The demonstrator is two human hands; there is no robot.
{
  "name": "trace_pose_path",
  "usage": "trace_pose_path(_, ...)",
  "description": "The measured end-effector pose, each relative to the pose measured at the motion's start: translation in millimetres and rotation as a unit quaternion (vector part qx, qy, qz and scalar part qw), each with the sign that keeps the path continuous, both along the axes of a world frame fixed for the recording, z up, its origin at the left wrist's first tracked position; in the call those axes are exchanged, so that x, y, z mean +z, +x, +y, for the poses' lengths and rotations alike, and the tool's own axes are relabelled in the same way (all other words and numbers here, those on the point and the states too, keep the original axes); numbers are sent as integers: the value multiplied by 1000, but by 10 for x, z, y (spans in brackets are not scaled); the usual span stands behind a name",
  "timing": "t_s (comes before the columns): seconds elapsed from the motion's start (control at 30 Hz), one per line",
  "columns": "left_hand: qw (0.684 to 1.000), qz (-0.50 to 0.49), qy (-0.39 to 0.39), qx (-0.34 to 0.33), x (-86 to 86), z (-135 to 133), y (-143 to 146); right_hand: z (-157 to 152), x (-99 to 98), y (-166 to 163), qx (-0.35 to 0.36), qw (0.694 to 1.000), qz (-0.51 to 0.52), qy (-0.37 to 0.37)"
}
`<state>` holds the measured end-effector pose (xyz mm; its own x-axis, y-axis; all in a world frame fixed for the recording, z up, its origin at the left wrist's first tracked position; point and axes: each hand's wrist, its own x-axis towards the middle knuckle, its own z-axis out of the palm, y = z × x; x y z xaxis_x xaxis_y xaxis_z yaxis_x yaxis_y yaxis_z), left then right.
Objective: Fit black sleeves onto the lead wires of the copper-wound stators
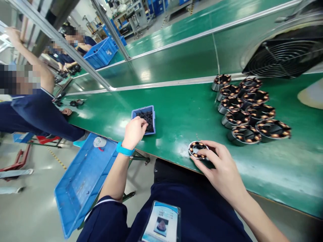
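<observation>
With a blue band at the wrist, my left hand (136, 131) hangs over the near side of a small blue-purple bin (155, 121). Its fingers are pinched together above the small black strips (147, 117) that fill the bin; anything between the fingertips is hidden. My right hand (218, 159) grips a motor stator (191, 153), a metal ring with copper windings and black insulation inside, near the table's front edge. The thumb is outside the ring and a finger reaches into its opening.
Several similar stators (244, 134) stand in two rows at the right of the green table (176, 101). Behind them is a fan with a round grille (285, 57). A large blue crate (83, 181) holding a white roll (99, 142) sits lower left. A co-worker (37, 111) is at far left.
</observation>
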<state>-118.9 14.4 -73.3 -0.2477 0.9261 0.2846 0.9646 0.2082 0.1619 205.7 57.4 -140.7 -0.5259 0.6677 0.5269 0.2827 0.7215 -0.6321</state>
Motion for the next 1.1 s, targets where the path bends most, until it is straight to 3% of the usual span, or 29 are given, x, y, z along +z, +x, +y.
trace_pose_path(0.17, 995, 45, -74, 52, 99, -9, 139, 13, -52, -9, 7, 1000, 15, 13)
trace_pose_path(0.3, 995, 22, -63, 77, 111, -46, 162, 21, -69, -10, 8, 999, 24, 25)
trace_pose_path(0.57, 995, -99, 7, 27, 36, -114, 44, 13, -71, -10, 2, 1000, 16, 7)
trace_pose_path(0.9, 994, 8, -105, 13, 91, 35, 78, 14, -72, -8, 2, 1000, 20, 12)
trace_pose_path(1.0, 996, 1, -92, 12, 72, 59, 52, 14, -80, -3, 2, 1000, 18, 7)
trace_pose_path(1.1, 999, -41, -31, 11, 52, 45, 28, 14, -74, 1, 1, 1000, 17, 1)
